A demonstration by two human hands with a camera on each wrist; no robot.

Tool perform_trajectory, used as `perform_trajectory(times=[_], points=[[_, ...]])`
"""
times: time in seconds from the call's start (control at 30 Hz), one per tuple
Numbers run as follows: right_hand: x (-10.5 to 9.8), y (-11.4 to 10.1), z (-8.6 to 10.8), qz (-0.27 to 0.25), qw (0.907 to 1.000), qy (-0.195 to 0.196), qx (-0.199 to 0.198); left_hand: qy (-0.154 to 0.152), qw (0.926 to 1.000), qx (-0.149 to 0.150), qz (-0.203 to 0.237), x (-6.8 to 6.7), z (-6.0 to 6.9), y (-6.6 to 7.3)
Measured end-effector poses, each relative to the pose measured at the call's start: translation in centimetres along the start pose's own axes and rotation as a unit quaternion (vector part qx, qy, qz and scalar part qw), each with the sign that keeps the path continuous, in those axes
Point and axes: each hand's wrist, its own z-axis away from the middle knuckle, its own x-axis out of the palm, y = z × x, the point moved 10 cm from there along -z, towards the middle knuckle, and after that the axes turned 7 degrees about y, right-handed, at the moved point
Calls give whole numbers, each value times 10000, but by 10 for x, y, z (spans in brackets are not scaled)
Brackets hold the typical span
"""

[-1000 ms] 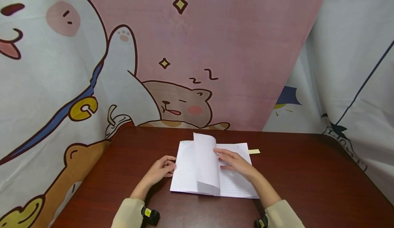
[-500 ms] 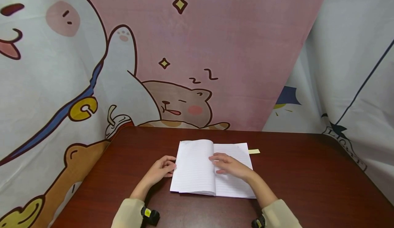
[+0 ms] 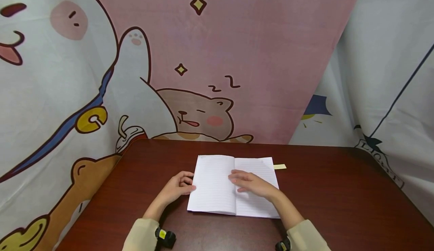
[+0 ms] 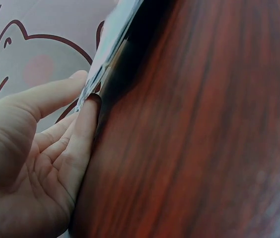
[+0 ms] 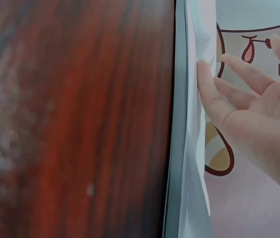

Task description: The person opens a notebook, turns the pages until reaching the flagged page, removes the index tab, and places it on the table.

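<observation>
A lined notebook (image 3: pixel 213 198) lies open on the dark red-brown table, both pages nearly flat. At its left edge my left hand (image 3: pixel 175 188) pinches the pages, thumb on top and fingers underneath; the left wrist view shows this hand (image 4: pixel 40 144) with the page stack (image 4: pixel 105 54) between thumb and fingers. My right hand (image 3: pixel 255 184) is over the right page, its fingertips reaching to the centre fold. In the right wrist view the right hand (image 5: pixel 259 109) has its fingers spread, with one fingertip touching the paper (image 5: pixel 192 134).
A pale yellow tab (image 3: pixel 280 166) sticks out from the notebook's upper right edge. The wooden table (image 3: pixel 339 198) extends on all sides. Behind it hangs a pink and white cartoon cloth (image 3: pixel 264 55). Each wrist wears a black camera (image 3: pixel 166 238).
The raised page has turned over to the left and now lies flat. My right hand has moved slightly left and down. My left thumb has come onto the left page edge.
</observation>
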Motion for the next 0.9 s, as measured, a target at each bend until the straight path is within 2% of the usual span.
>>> perform_trajectory(times=[0.3,0.6,0.9], points=[[6,-5,1,180,9994,-218,-192,-34,9999,100,-64,0,0,2],[6,-3,2,163,9991,-329,-228,128,9990,151,-396,-3,-1,3],[-2,-3,2,34,9997,-126,-225,178,9987,133,-458,-3,-1,1]])
